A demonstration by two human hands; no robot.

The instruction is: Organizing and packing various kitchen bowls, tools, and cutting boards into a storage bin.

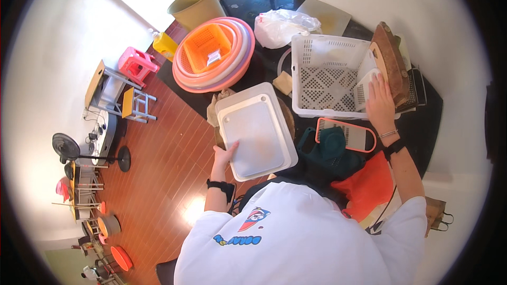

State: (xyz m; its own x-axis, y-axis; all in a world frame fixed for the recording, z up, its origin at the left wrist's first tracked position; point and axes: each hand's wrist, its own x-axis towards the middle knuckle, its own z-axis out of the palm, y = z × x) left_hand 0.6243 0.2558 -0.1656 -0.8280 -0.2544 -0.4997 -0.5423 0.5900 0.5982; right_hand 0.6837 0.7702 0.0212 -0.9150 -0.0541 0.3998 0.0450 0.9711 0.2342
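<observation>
My left hand (pixel 226 154) grips the near left edge of a white rectangular cutting board (pixel 256 137), thumb on top and fingers hidden beneath. The board has rounded corners and small holes near its far end; a second white layer shows under it. Inside a large white plastic basket (pixel 327 106), at its right wall, my right hand (pixel 380 97) is on a small white perforated basket (pixel 362 91). Its fingers lie straight along that piece; the thumb is hidden. Just right of these fingers, a brown wooden-looking piece (pixel 392 63) leans up over the large basket's rim.
Nested pink and purple basins (pixel 240 68) hold an orange basket (pixel 208 47). A white plastic bag (pixel 285 27) lies behind. Near me are an orange-rimmed grater (pixel 359 136), dark green containers (pixel 330 150) and a red-orange cloth-like item (pixel 369 184). Left are a fan (pixel 66 146) and stools (pixel 138 66).
</observation>
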